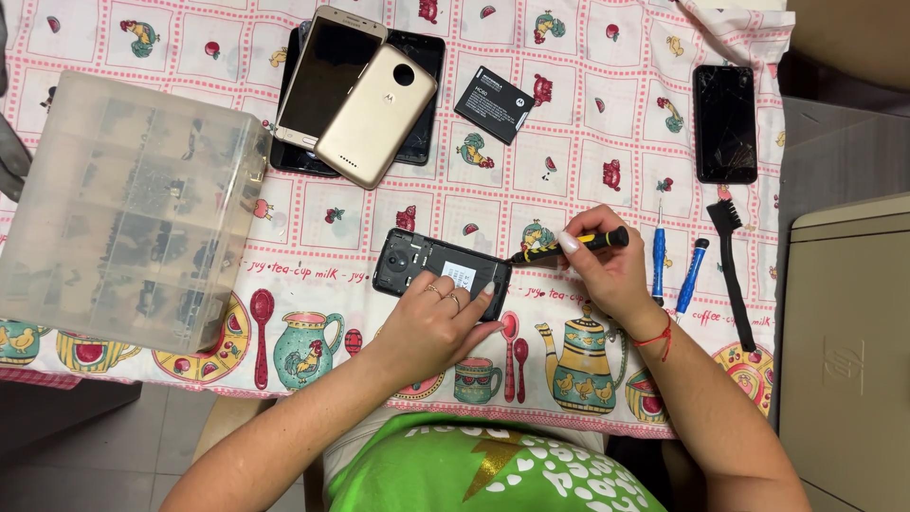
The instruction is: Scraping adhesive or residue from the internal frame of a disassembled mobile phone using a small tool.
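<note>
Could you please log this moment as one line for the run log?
left hand: steadies opened black phone | right hand: holds yellow-black screwdriver, tip at phone's edge | nearby: two blue screwdrivers, brush

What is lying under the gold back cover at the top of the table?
Under the gold back cover lie a gold-framed phone with a dark screen and, beneath both, dark phones. How many dark phones are stacked there cannot be seen, because the cover hides their middle.

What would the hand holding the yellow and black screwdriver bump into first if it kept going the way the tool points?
Probably the opened black phone. The right hand aims the screwdriver leftward, tip already at the phone's corner.
</note>
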